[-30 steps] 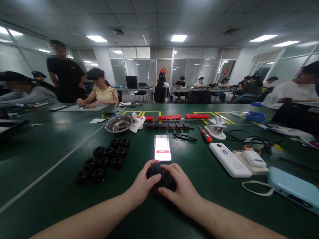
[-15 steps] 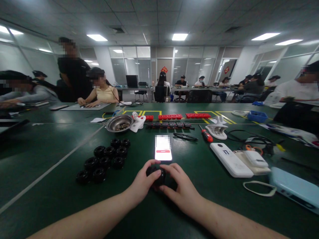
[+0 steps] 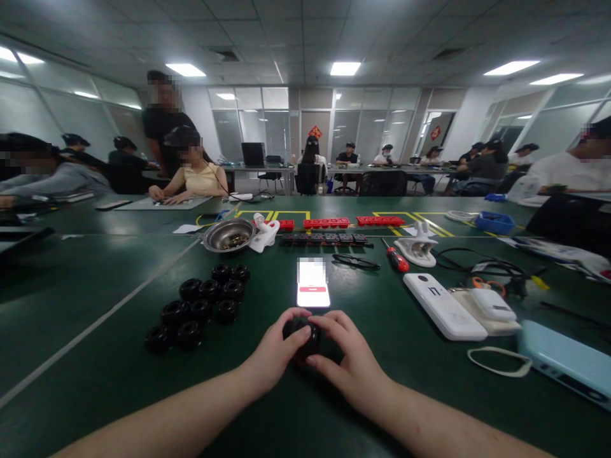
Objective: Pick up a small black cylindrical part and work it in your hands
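Observation:
My left hand and my right hand are both closed around one small black wheel on the green table, just in front of me. The fingers wrap it from either side and hide most of it. A lit phone lies flat just beyond the hands. A cluster of several matching black wheels sits to the left of my left hand.
A metal bowl, red strips, a row of dark blocks and a red-handled screwdriver lie further back. White devices, cables and a light blue case sit at right. People sit around the tables.
My hands have stayed on the wheel with only slight finger shifts. The standing person in black at the back left has walked to the right.

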Motion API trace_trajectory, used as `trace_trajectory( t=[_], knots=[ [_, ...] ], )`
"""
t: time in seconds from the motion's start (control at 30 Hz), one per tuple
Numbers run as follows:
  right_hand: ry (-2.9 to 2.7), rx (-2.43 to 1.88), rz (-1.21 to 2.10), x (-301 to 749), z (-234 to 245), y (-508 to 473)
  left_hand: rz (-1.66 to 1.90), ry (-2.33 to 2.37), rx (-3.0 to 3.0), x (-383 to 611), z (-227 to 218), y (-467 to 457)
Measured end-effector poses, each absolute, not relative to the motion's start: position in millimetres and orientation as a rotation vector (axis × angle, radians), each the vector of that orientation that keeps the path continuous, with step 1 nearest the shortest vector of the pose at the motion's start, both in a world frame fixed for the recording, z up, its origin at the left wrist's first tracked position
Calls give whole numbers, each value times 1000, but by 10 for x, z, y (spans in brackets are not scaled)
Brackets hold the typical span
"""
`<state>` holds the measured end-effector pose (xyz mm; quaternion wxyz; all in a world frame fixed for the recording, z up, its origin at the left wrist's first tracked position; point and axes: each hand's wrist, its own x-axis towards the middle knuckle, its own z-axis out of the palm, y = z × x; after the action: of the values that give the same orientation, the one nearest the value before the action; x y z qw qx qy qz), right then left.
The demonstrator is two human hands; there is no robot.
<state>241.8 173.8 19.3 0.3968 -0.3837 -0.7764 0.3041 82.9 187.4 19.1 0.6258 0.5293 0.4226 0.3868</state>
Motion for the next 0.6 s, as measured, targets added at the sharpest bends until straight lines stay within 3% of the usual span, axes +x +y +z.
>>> trace_trajectory(
  t=[0.3,0.6],
  knots=[
    [-1953,-1142,739,2425,204,1744,939,906,1216,786,157,1851],
    [-1945,-996,747,2421,194,1747,917,970,1205,831,121,1911]
  ],
)
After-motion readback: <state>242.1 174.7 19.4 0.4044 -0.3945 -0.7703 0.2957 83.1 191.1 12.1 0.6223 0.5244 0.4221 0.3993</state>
